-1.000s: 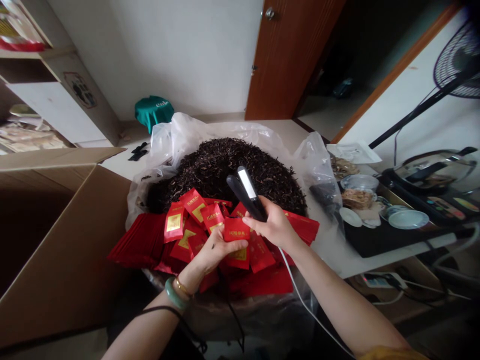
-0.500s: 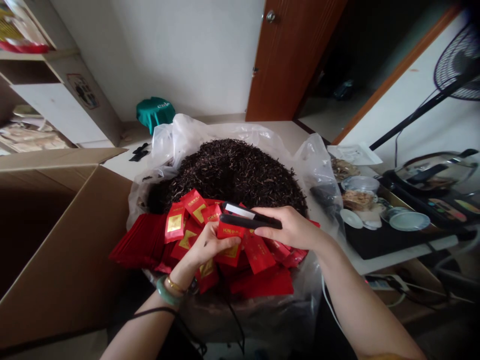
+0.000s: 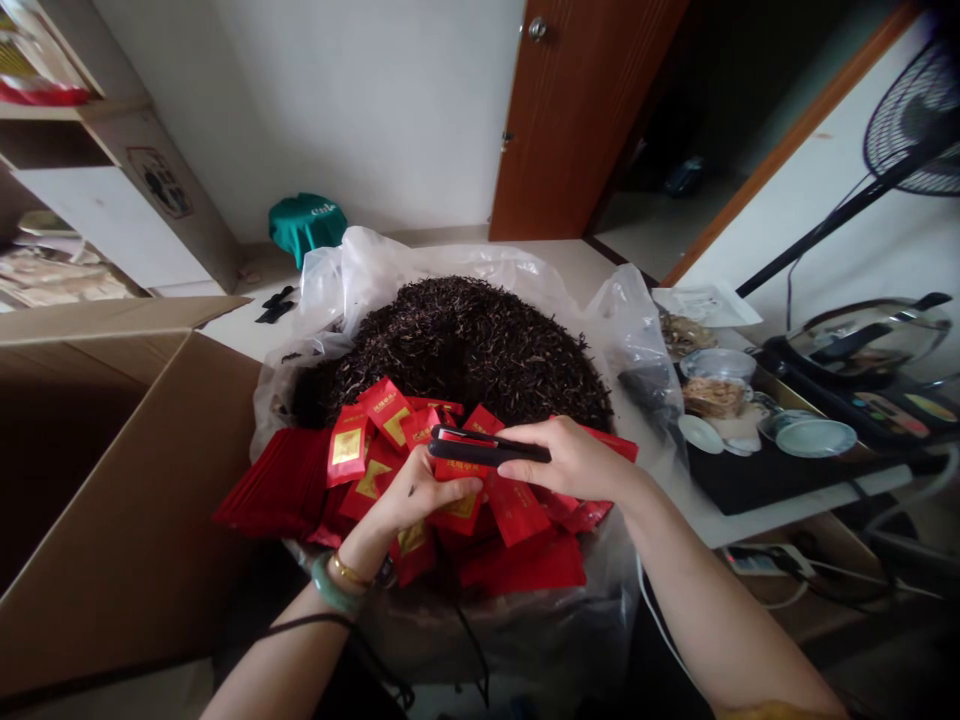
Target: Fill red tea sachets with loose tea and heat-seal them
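My right hand (image 3: 570, 462) grips a black flat-iron heat sealer (image 3: 487, 451), whose closed jaws lie across the top of a red sachet (image 3: 459, 508). My left hand (image 3: 416, 495) holds that sachet from below and to the left, its fingers just under the sealer's tip. Several more red sachets with gold labels (image 3: 349, 448) lie scattered beneath my hands. Behind them rises a heap of dark, twisted tea leaves (image 3: 457, 340) inside a clear plastic bag (image 3: 360, 270). A white cord (image 3: 654, 610) runs down from the sealer, partly hidden by my right arm.
An open cardboard box (image 3: 112, 500) stands to the left. To the right, a dark tray (image 3: 750, 490) holds cups and dishes, with a metal pot (image 3: 862, 338) behind it. A fan (image 3: 915, 120) stands at far right, and a wooden door (image 3: 577, 120) is ahead.
The sealer has swung from a steep tilt to lying flat and has shut across the sachet's top. My right hand has moved left of where it was a second ago, and the sachet has shifted slightly.
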Tool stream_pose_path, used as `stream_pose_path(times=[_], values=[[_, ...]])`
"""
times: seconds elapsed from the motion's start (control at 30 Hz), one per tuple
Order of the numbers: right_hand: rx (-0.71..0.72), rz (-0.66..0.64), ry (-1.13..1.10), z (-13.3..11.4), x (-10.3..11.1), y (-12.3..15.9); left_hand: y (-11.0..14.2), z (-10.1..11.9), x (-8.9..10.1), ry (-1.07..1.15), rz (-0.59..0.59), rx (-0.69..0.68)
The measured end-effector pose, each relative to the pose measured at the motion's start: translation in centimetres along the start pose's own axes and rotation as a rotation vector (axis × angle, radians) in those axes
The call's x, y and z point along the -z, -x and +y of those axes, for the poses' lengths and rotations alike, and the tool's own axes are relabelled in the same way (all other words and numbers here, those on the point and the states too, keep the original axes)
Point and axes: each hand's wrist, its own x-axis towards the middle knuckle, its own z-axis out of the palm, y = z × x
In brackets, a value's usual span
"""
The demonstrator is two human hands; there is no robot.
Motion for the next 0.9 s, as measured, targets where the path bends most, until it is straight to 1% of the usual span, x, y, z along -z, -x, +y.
stream_pose_path(times=[0.13, 0.3, 0.43, 0.53, 0.7, 0.9], values=[[-0.01, 0.034, 0.003, 0.12, -0.34, -0.1, 0.02, -0.05, 0.09, -0.02, 0.017, 0.003], [-0.014, 0.041, 0.015, 0.05, -0.28, -0.03, 0.04, -0.01, 0.09, -0.057, 0.009, -0.004], [-0.011, 0.062, 0.039, 0.02, -0.28, 0.02, -0.01, -0.04, 0.16, -0.087, -0.041, 0.056], [-0.002, 0.086, 0.058, 0.16, -0.45, 0.01, -0.04, -0.13, 0.22, -0.093, -0.041, 0.082], [0.031, 0.117, 0.1, 0.27, -0.66, -0.07, -0.12, -0.2, 0.24, -0.093, -0.02, 0.062], [0.047, 0.117, 0.107, 0.04, -0.63, -0.15, -0.11, -0.09, 0.28, -0.093, -0.034, 0.024]])
